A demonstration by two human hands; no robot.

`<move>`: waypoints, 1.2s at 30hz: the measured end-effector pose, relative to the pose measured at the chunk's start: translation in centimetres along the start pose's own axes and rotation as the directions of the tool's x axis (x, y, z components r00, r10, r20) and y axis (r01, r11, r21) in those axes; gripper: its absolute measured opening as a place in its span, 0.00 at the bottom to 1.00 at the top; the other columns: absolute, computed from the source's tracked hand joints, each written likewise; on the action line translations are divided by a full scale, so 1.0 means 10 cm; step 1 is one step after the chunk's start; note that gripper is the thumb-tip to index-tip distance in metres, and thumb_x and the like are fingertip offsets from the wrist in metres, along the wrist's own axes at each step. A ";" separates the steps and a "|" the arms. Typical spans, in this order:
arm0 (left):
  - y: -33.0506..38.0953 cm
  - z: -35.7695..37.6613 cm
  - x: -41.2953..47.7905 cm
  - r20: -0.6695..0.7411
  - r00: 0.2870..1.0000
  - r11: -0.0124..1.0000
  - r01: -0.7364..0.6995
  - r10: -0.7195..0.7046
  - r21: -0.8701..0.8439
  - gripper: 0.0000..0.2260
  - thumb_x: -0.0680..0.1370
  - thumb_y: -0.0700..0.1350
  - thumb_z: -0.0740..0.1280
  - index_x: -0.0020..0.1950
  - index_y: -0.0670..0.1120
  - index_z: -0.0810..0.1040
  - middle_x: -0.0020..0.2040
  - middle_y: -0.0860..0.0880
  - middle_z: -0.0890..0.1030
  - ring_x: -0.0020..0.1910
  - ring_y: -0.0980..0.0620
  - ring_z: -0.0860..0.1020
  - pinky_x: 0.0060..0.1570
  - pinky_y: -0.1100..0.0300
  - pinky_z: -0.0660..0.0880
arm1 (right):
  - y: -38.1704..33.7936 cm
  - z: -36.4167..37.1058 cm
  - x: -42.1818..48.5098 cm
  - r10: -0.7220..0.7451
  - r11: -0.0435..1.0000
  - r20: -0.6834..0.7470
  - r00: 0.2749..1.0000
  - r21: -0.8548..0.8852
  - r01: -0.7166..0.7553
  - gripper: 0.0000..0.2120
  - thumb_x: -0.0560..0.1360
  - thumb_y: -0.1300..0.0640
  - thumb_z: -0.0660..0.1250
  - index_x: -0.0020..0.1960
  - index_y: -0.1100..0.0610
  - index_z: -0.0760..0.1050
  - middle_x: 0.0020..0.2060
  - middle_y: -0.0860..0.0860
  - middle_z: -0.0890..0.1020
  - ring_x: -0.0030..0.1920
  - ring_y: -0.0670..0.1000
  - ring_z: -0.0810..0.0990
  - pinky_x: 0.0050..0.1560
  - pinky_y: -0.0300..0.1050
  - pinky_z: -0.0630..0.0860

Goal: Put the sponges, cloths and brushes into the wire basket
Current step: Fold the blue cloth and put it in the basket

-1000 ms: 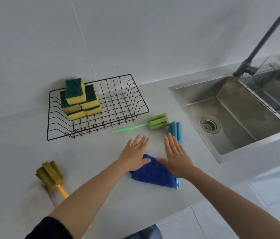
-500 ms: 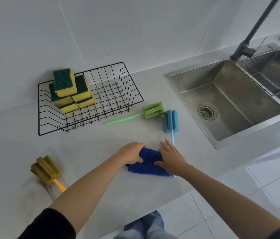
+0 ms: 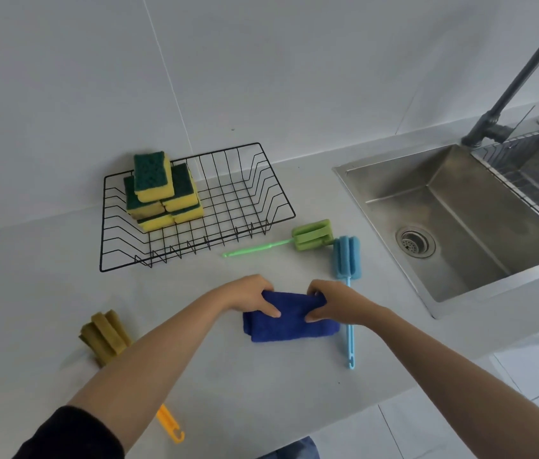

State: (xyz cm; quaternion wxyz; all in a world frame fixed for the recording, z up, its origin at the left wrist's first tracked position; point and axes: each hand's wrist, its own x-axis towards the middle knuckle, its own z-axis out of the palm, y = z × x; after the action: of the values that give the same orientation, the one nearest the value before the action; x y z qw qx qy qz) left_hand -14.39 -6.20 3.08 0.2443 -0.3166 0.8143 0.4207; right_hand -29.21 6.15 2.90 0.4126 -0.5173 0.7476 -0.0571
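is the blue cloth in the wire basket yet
No, the blue cloth lies on the counter, gripped by both hands, in front of the wire basket.

Stacked yellow-green sponges (image 3: 162, 193) in black wire basket (image 3: 271, 197), left end. Green-handled brush (image 3: 308, 235) right of basket. Folded blue cloth (image 3: 289, 321) in front, steel sink (image 3: 460, 220) far right.

blue cloth (image 3: 289, 321), black basket (image 3: 281, 200), green-yellow sponges (image 3: 162, 193)
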 end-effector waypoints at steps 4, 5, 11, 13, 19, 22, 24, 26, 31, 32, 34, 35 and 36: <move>0.01 -0.38 -0.11 -0.091 0.996 0.999 -0.027 0.025 -0.026 0.07 0.74 0.46 0.68 0.44 0.43 0.74 0.38 0.49 0.74 0.40 0.49 0.72 0.34 0.63 0.65 | -0.18 -0.33 0.16 -0.061 0.995 -0.037 0.997 0.077 0.064 0.10 0.71 0.51 0.70 0.47 0.52 0.70 0.44 0.49 0.74 0.45 0.50 0.72 0.47 0.40 0.71; 0.02 -0.49 -0.14 -0.119 0.992 0.999 -0.036 0.033 -0.023 0.08 0.75 0.46 0.68 0.44 0.43 0.74 0.39 0.48 0.75 0.39 0.50 0.72 0.34 0.63 0.65 | -0.25 -0.42 0.20 -0.073 0.993 -0.049 0.996 0.093 0.077 0.09 0.71 0.51 0.69 0.44 0.50 0.69 0.41 0.48 0.74 0.43 0.49 0.72 0.44 0.37 0.70; 0.02 -1.14 -0.27 -0.291 0.956 0.994 -0.065 0.037 -0.088 0.11 0.75 0.47 0.67 0.51 0.40 0.77 0.45 0.47 0.78 0.43 0.49 0.75 0.37 0.62 0.69 | -0.63 -0.96 0.46 -0.125 0.969 -0.182 0.975 0.187 0.159 0.08 0.72 0.56 0.69 0.47 0.58 0.73 0.39 0.50 0.76 0.42 0.51 0.72 0.37 0.36 0.68; 0.00 -1.35 -0.28 -0.340 0.940 0.993 -0.073 0.037 -0.095 0.08 0.75 0.47 0.67 0.48 0.42 0.76 0.43 0.48 0.77 0.42 0.50 0.74 0.36 0.62 0.69 | -0.74 -1.11 0.58 -0.136 0.959 -0.212 0.968 0.217 0.182 0.08 0.72 0.57 0.70 0.46 0.59 0.73 0.37 0.51 0.75 0.40 0.51 0.72 0.36 0.38 0.68; -0.12 -1.91 -0.16 -0.436 0.900 0.994 -0.062 0.015 -0.094 0.07 0.75 0.46 0.68 0.44 0.42 0.74 0.38 0.50 0.75 0.36 0.53 0.72 0.33 0.63 0.65 | -1.07 -1.52 1.06 -0.159 0.935 -0.296 0.942 0.261 0.240 0.07 0.71 0.57 0.71 0.42 0.59 0.73 0.34 0.50 0.74 0.35 0.48 0.71 0.34 0.38 0.67; -0.19 -2.12 -0.02 -0.461 0.887 0.995 -0.033 -0.015 -0.095 0.07 0.75 0.46 0.67 0.42 0.44 0.73 0.37 0.51 0.74 0.36 0.53 0.71 0.32 0.64 0.65 | -1.17 -1.66 1.34 -0.151 0.940 -0.310 0.939 0.249 0.234 0.07 0.71 0.57 0.70 0.43 0.58 0.73 0.34 0.48 0.74 0.38 0.50 0.72 0.34 0.37 0.67; -0.23 -2.22 0.09 -0.463 0.886 0.995 -0.013 -0.036 -0.102 0.07 0.76 0.45 0.67 0.44 0.43 0.73 0.38 0.51 0.74 0.37 0.52 0.72 0.32 0.64 0.65 | -1.21 -1.73 1.53 -0.144 0.948 -0.315 0.938 0.229 0.222 0.08 0.71 0.56 0.70 0.43 0.58 0.73 0.36 0.50 0.75 0.41 0.52 0.73 0.35 0.38 0.68; -0.28 -2.31 0.22 -0.458 0.887 0.994 0.008 -0.057 -0.108 0.07 0.76 0.45 0.67 0.46 0.42 0.74 0.41 0.48 0.75 0.39 0.51 0.72 0.32 0.64 0.64 | -1.25 -1.77 1.72 -0.125 0.955 -0.321 0.939 0.217 0.202 0.09 0.70 0.56 0.71 0.44 0.58 0.73 0.41 0.53 0.76 0.44 0.53 0.73 0.36 0.39 0.69; -0.44 -2.47 0.57 -0.434 0.893 0.990 0.078 -0.123 -0.121 0.13 0.76 0.44 0.66 0.54 0.36 0.76 0.46 0.46 0.75 0.45 0.49 0.72 0.33 0.65 0.65 | -1.29 -1.82 2.15 -0.099 0.974 -0.302 0.948 0.165 0.155 0.13 0.70 0.56 0.71 0.50 0.64 0.75 0.45 0.55 0.75 0.45 0.54 0.72 0.43 0.44 0.68; -0.48 -2.49 0.65 -0.423 0.896 0.989 0.093 -0.134 -0.117 0.11 0.76 0.44 0.66 0.53 0.37 0.77 0.45 0.46 0.75 0.44 0.49 0.72 0.33 0.65 0.64 | -1.29 -1.82 2.23 -0.094 0.979 -0.287 0.953 0.148 0.141 0.16 0.71 0.56 0.71 0.52 0.66 0.75 0.45 0.55 0.75 0.45 0.54 0.71 0.43 0.44 0.67; -0.56 -2.51 0.80 -0.398 0.902 0.985 0.138 -0.168 -0.103 0.07 0.77 0.44 0.65 0.42 0.42 0.75 0.40 0.48 0.74 0.38 0.51 0.72 0.31 0.65 0.63 | -1.27 -1.80 2.38 -0.076 0.988 -0.259 0.963 0.112 0.108 0.17 0.71 0.56 0.70 0.54 0.67 0.74 0.46 0.58 0.76 0.45 0.54 0.71 0.42 0.44 0.67; -0.61 -2.51 0.88 -0.391 0.902 0.983 0.160 -0.184 -0.094 0.10 0.77 0.44 0.65 0.36 0.45 0.72 0.36 0.50 0.73 0.34 0.53 0.70 0.31 0.65 0.63 | -1.27 -1.78 2.46 -0.066 0.991 -0.246 0.967 0.095 0.092 0.17 0.71 0.56 0.70 0.54 0.67 0.74 0.48 0.60 0.77 0.45 0.54 0.71 0.43 0.44 0.67; -0.65 -2.51 0.95 -0.387 0.901 0.981 0.177 -0.196 -0.083 0.13 0.76 0.44 0.65 0.32 0.47 0.68 0.33 0.51 0.71 0.32 0.56 0.68 0.30 0.65 0.62 | -1.26 -1.76 2.54 -0.056 0.994 -0.231 0.971 0.076 0.076 0.17 0.71 0.56 0.70 0.55 0.66 0.74 0.50 0.60 0.78 0.45 0.54 0.71 0.43 0.45 0.67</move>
State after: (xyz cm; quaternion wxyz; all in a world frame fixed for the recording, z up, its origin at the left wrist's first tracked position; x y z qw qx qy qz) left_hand -19.48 -33.13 6.56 0.1076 -0.4766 0.8027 0.3419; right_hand -35.13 -26.45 6.71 0.3432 -0.5140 0.7694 -0.1616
